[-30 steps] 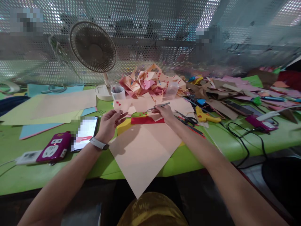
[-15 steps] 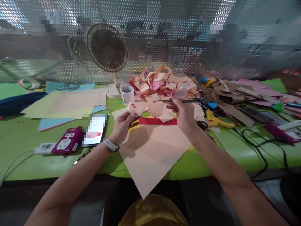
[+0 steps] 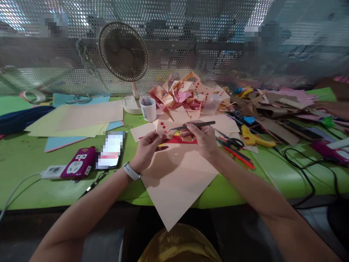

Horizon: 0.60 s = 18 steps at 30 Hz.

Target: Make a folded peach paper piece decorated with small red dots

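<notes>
My left hand point(image 3: 146, 150) pinches a small peach paper piece point(image 3: 158, 127) marked with red diamonds. In my right hand point(image 3: 204, 141) are dark tweezers point(image 3: 205, 124), gripped between thumb and fingers. Their thin tips point left and reach the paper close to my left fingertips, beside a tiny red bit. Whether the tips touch that bit I cannot tell. Below both hands lies a large peach sheet point(image 3: 177, 178), one corner over the table edge. A red strip point(image 3: 177, 139) shows behind it, partly hidden by my hands.
Behind my hands rises a heap of folded peach papers point(image 3: 188, 92). A white cup point(image 3: 148, 109) and a fan point(image 3: 122, 54) stand left of it. Scissors point(image 3: 236, 142) and a yellow glue gun point(image 3: 256, 138) lie right; a phone point(image 3: 110, 149) and purple power strip point(image 3: 79, 163) lie left.
My right hand has moved left and down, bringing the tweezer tips to the paper in my left hand. My left hand has shifted slightly right. Another person's hand now shows at far right.
</notes>
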{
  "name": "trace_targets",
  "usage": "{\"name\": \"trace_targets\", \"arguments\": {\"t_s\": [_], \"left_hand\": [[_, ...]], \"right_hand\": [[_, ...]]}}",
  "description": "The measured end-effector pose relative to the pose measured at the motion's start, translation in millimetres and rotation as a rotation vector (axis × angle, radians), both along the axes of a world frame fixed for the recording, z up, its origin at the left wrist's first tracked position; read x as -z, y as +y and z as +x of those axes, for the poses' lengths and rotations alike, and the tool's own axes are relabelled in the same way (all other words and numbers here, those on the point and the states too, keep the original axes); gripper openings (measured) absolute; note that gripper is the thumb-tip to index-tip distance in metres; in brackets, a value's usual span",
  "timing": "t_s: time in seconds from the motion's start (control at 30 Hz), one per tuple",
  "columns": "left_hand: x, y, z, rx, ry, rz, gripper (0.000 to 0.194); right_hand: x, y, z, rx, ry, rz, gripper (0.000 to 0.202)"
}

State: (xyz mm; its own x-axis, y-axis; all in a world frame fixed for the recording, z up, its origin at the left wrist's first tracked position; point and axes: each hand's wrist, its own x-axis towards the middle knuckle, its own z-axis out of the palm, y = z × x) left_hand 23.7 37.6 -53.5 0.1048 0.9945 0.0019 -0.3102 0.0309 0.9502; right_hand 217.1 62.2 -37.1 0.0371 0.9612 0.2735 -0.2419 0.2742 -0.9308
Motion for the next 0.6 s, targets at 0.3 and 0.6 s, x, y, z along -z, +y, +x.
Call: {"name": "trace_targets", "arguments": {"t_s": [0.3,0.6], "left_hand": [[-2.8,-2.0,1.9,0.026,0.032,-0.003,0.03],[0.2,-1.1,-0.2,0.027,0.033,0.016,0.026]], "right_hand": [[-2.1,-1.3,8.4,0.005,-0.17,0.063,0.034],[-5.0,-2.1,9.6,0.001,-0.172,0.069,0.031]]}}
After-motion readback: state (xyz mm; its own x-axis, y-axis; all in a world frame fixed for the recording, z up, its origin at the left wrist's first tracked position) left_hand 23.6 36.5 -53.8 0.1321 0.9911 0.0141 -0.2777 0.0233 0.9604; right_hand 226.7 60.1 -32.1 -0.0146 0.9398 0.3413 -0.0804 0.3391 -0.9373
